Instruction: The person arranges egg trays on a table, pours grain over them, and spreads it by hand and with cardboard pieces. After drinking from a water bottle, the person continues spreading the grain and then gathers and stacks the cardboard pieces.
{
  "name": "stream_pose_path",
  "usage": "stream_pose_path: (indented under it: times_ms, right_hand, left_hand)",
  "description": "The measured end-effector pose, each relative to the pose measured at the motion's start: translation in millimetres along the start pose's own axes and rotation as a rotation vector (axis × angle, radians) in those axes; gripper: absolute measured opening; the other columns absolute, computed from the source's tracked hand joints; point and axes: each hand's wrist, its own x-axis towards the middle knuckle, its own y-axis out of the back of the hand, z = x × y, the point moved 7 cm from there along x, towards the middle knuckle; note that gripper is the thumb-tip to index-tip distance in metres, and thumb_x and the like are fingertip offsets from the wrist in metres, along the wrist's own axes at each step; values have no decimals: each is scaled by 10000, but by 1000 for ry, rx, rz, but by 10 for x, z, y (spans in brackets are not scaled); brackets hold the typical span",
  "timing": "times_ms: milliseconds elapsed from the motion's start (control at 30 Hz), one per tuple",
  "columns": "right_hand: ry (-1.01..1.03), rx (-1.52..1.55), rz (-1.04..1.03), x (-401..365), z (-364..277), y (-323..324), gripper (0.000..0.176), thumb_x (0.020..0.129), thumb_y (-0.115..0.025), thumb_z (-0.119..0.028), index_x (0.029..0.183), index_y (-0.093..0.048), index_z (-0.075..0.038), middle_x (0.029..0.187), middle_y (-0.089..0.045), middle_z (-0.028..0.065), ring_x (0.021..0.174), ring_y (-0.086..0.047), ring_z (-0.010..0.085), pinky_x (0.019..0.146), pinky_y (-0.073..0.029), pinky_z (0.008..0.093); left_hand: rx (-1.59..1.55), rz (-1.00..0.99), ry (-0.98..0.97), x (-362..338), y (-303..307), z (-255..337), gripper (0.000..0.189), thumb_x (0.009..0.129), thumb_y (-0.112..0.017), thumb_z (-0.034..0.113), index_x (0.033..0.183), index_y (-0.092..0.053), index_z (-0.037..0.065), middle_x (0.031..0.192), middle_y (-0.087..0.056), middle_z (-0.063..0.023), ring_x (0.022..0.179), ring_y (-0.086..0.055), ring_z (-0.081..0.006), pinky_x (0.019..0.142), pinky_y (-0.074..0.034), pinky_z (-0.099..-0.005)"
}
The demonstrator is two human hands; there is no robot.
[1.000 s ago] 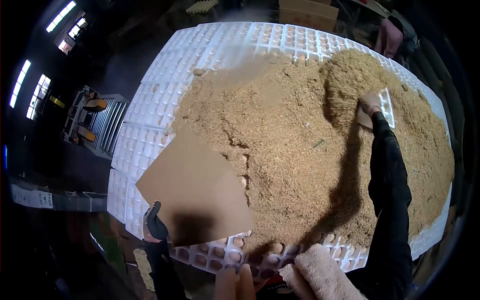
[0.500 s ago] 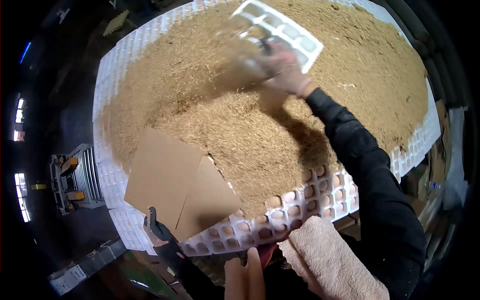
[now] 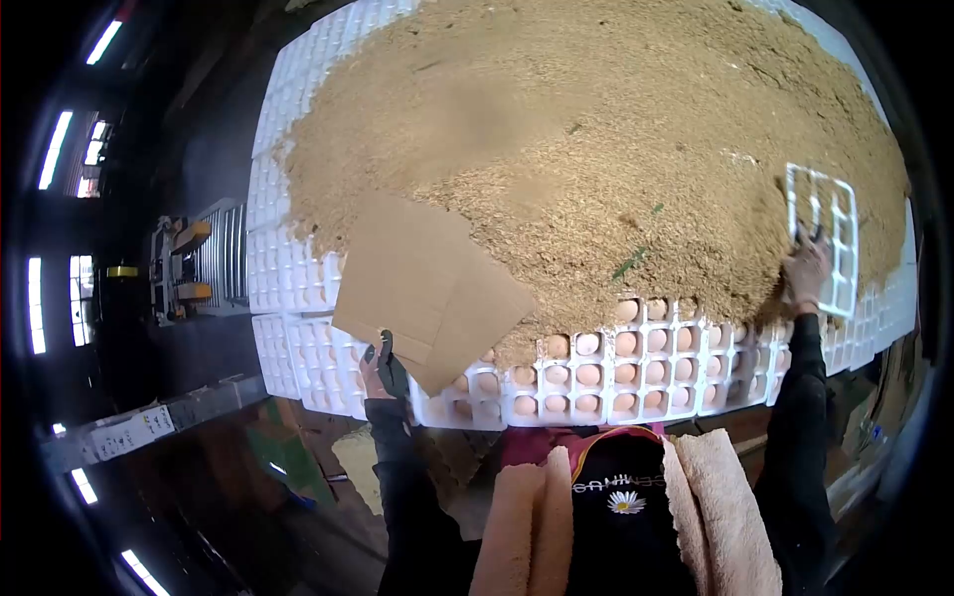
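Note:
My left hand pinches the lower left edge of a bent sheet of brown cardboard, which leans over the husks and the front egg trays. Away to the right, my right hand grips a white gridded foam egg tray and has it down at the surface of the husks. Loose golden husks lie in a broad heap over the trays. Along the near side, brown eggs sit uncovered in the cells of white foam trays; the husks hide the rest.
White tray stacks form the left edge of the pile. A roller conveyor stands beyond it on the left. At lower left runs a grey beam with a paper label. A few green leaf bits lie on the husks.
My right hand has carried the foam tray from the far middle of the heap to its right side. More eggs show along the near edge. My left hand still holds the cardboard; the view has shifted.

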Motion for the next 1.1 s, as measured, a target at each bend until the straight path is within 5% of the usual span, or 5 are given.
stream_pose_path:
  times_ms: [233, 367, 500, 600, 1100]
  right_hand:
    - [377, 254, 44, 129, -3268, 664, 527, 670, -640, -184, 1188, -609, -278, 1271, -488, 253, 1079, -538, 391, 870, -425, 513]
    - [373, 287, -56, 171, -3868, 881, 520, 634, -653, -185, 1147, -634, -269, 1225, -510, 202, 1058, -545, 356, 829, -445, 483]
    - [378, 252, -41, 137, -3838, 809, 528, 637, -649, -182, 1158, -641, -261, 1232, -502, 165, 1061, -537, 336, 809, -456, 480]
    - [365, 219, -50, 135, -3840, 858, 517, 651, -636, -179, 1162, -642, -261, 1243, -505, 179, 1073, -538, 334, 815, -459, 472]
    - [478, 359, -235, -343, -5507, 1539, 299, 743, -584, -204, 1032, -649, -160, 1184, -489, 186, 1068, -538, 328, 811, -405, 481]
  left_hand:
    - [171, -32, -227, 34, -297, 764, 243, 947, -490, 144, 1117, -613, 21, 1065, -621, -164, 940, -623, -264, 796, -505, -333]
    - [-832, 43, 335, -13, -582, 140, 242, 956, -500, 144, 1116, -607, -2, 1055, -613, -149, 977, -608, -210, 832, -497, -327]
    - [198, 144, -334, -128, -543, 565, 311, 885, -627, 170, 1126, -596, -23, 1049, -615, -137, 1028, -566, -204, 859, -470, -323]
    - [-981, 218, 436, -11, -655, 441, 367, 831, -685, 138, 1125, -580, -55, 1046, -615, -114, 986, -577, -193, 819, -481, -300]
    - [905, -23, -770, 943, 521, 2294, 354, 584, -775, 212, 917, -682, 138, 1030, -519, -112, 1021, -492, -316, 896, -377, -467]
